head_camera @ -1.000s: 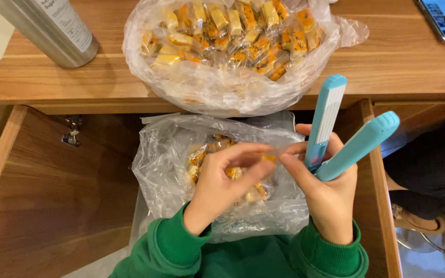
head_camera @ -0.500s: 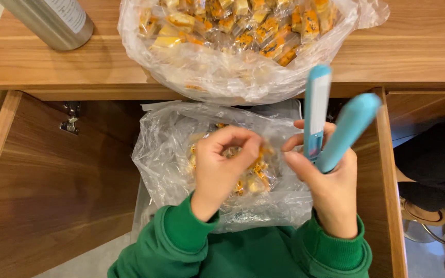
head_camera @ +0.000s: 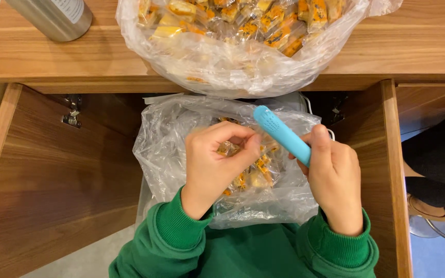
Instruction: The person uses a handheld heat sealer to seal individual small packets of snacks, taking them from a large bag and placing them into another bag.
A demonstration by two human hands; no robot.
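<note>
Right now the person in the green sweatshirt is sitting at a wooden desk [head_camera: 413, 46] with both hands over a clear plastic bag [head_camera: 171, 149] that is lying in the lap, just below the desk's front edge. The left hand [head_camera: 215, 159] is curling its fingers and thumb together, pinching a small wrapped sweet [head_camera: 228, 149] at the fingertips; the sweet is mostly hidden by the fingers, so only a bit of its clear and orange wrapper is showing. The right hand [head_camera: 333, 175] is gripping a light blue tool with a long rounded body [head_camera: 281, 135], fingers wrapped tight round its lower end, so that the tip is pointing up and to the left, toward the left hand's fingertips. Whether the tool's two arms are pressed together or apart I cannot tell from here, as only one blue length is showing. The tool's tip and the pinched sweet are sitting close to each other, above the lap bag. More wrapped yellow and orange sweets [head_camera: 256, 172] are lying inside that bag, beneath the hands. On the desk top a second, fuller clear bag of the same sweets [head_camera: 243, 36] is hanging slightly over the edge, and a metal bottle [head_camera: 57, 18] is standing well apart at the left corner.
</note>
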